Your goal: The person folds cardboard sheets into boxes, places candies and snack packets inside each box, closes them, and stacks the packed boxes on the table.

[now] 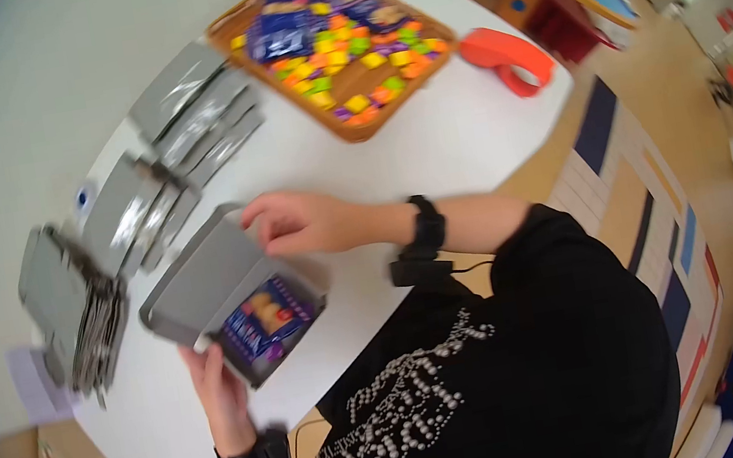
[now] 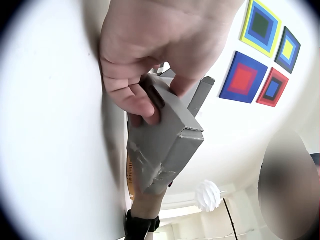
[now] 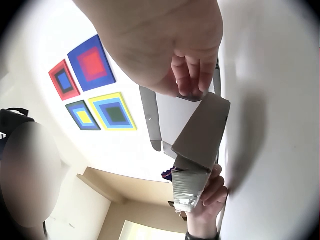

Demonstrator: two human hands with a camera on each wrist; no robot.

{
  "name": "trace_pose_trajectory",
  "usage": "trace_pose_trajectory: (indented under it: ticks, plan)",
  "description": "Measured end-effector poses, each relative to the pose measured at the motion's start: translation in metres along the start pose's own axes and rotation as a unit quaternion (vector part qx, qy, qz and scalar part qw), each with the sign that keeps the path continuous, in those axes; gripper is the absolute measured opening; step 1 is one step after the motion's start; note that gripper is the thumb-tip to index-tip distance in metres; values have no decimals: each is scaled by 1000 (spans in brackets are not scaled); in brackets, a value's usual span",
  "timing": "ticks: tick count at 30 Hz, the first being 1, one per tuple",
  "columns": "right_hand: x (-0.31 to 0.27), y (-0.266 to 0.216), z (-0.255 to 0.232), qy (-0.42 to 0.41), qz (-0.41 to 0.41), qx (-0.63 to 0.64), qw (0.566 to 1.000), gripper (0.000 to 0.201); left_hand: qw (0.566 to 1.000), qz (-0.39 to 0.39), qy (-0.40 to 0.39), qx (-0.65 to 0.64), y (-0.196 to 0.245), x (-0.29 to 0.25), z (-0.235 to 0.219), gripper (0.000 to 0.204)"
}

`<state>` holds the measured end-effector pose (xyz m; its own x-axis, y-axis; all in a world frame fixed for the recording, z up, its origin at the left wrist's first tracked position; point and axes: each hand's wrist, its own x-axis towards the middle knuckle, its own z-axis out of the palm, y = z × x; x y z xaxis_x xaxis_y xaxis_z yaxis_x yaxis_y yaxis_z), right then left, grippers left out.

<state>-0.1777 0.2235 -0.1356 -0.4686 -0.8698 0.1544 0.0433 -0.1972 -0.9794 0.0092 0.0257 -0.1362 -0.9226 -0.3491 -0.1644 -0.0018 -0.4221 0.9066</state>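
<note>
A grey cardboard box (image 1: 241, 284) stands on the white table with its lid raised. Inside it lies a dark blue snack packet (image 1: 264, 318) with a picture of biscuits, beside a small purple piece (image 1: 274, 350). My left hand (image 1: 217, 384) grips the box's left side, thumb over the wall and fingers outside, as the left wrist view shows. At the opposite side my right hand (image 1: 308, 222) has its fingers bent onto the edge of the raised lid. In the right wrist view those fingertips (image 3: 202, 82) hold at the grey cardboard edge.
Several flat grey boxes (image 1: 132, 204) lie along the table's far left, with a stack of folded ones (image 1: 71, 300) nearby. A wicker tray (image 1: 358, 132) at the back holds blue packets and coloured cubes. An orange-red curved object (image 1: 507, 58) stands right of it.
</note>
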Motion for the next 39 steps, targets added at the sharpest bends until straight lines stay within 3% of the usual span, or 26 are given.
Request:
trace_pose_trajectory:
  ticks: [16, 20, 23, 26, 28, 29, 32, 36, 39]
  plan:
    - [-1, -3, 0, -14, 28, -50, 998, 37, 1000, -20, -12, -15, 3, 0, 0, 49]
    - [-7, -18, 4, -10, 31, -156, 987, 35, 1000, 3, 15, 0, -2, 2, -8, 47]
    - [-10, -18, 7, -13, 16, -207, 978, 33, 999, -21, 47, -14, 3, 1, -6, 43]
    - [-7, -12, 9, -4, -26, -257, 966, 31, 1000, -17, 14, -10, 2, 4, -12, 37]
    - [-9, -11, 7, 2, -59, -284, 957, 31, 997, 3, -61, -50, 7, 4, -6, 35]
    - [-9, -13, 6, 10, -53, -286, 957, 31, 997, 13, -27, -77, 7, 2, -2, 37]
    - [-8, -18, 6, 8, -26, -267, 963, 31, 987, -13, -22, -160, 0, 5, -16, 39]
    - [-7, -11, 6, 12, -3, -275, 961, 36, 990, -48, 11, -136, 0, 7, -20, 37]
    - [-8, -12, 6, 19, -50, -293, 955, 39, 991, -48, -34, -119, 3, 4, -16, 34]
